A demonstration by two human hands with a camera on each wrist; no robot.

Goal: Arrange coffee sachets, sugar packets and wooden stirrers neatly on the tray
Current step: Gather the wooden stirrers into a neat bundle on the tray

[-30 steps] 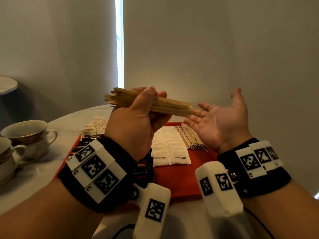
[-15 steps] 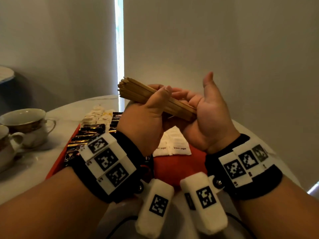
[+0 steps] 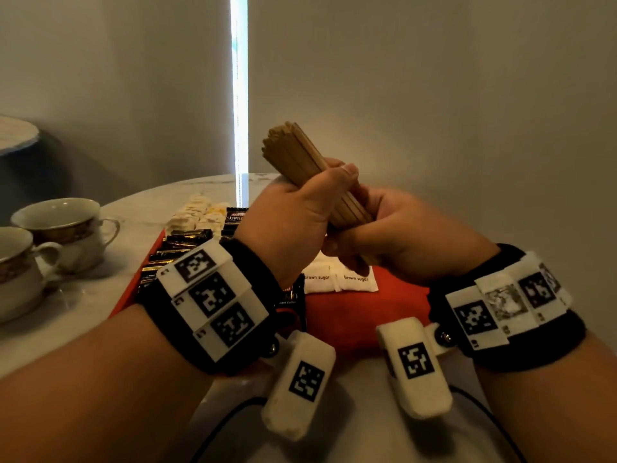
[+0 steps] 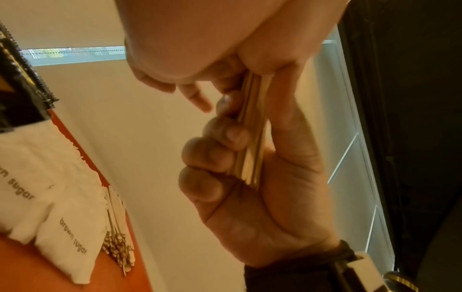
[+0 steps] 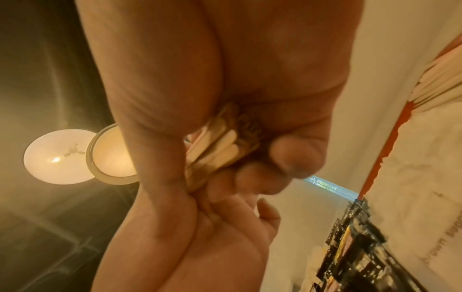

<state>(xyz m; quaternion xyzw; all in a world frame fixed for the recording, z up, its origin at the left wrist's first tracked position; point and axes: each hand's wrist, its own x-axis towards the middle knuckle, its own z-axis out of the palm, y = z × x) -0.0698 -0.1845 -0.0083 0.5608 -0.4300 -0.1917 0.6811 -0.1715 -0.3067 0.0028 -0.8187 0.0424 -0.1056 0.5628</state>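
Above a marble table (image 3: 140, 208), both hands grip wooden stirrers (image 3: 300, 162) before grey walls (image 3: 434, 95).

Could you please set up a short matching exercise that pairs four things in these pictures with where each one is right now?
Things:
1. bundle of wooden stirrers
2. brown sugar packets
3. teacups
4. black coffee sachets

Places:
A. on the marble table, left of the red tray
B. on the left part of the tray
C. gripped in the air by the left hand and right hand
D. in the middle of the tray, under the hands

Pairs: 1-C, 2-D, 3-A, 4-B
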